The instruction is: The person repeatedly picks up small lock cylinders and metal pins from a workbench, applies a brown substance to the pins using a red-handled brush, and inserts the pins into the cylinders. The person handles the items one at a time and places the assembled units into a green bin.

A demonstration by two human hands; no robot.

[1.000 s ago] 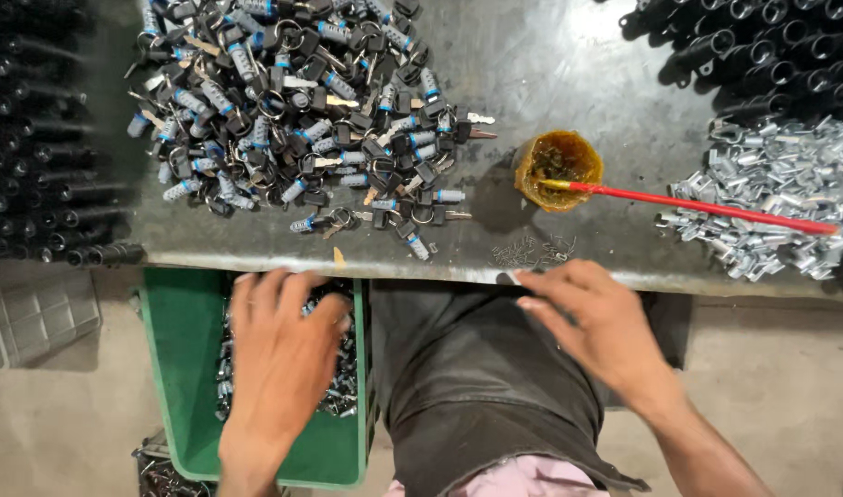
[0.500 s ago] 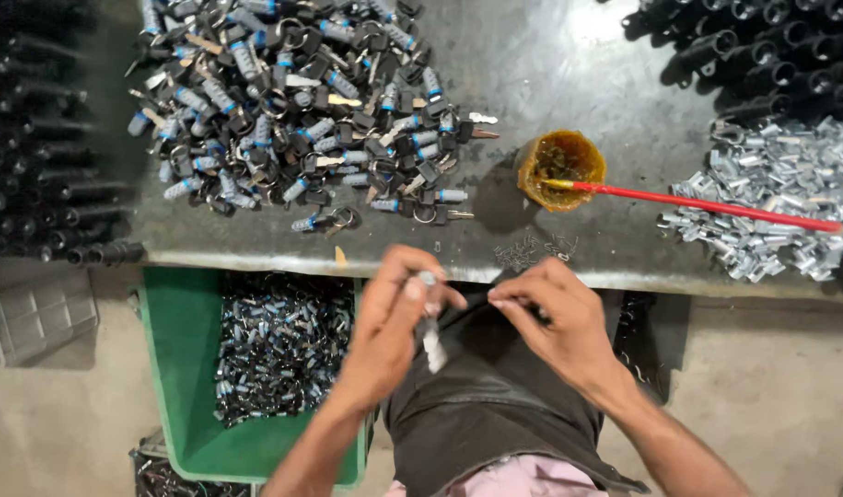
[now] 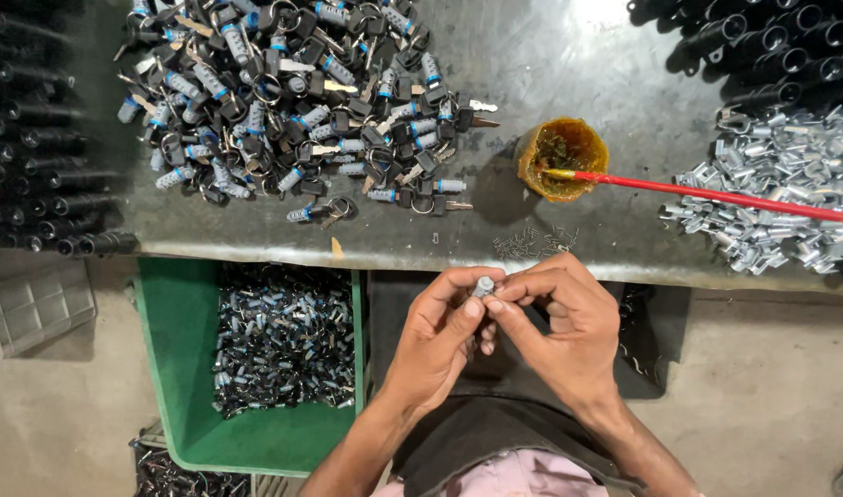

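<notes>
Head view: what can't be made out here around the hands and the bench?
- Small grey metal cylinder: mostly covered by fingers of the left hand and right hand; grip detail unclear.
- Tiny dark pins on the bench edge: too small to identify.
- Green plastic bin: lower part cut off by the arm and frame.
- Amber cup: contents unclear.

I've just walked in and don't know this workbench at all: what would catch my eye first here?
Probably the big heap of small lock cylinders and keys spread over the far left of the grey bench. Next, the amber cup of grease with a red stick lying across it, right of centre. Below the bench edge, the left hand and right hand pinch one small grey cylinder between them, beside a green bin of more parts.
</notes>
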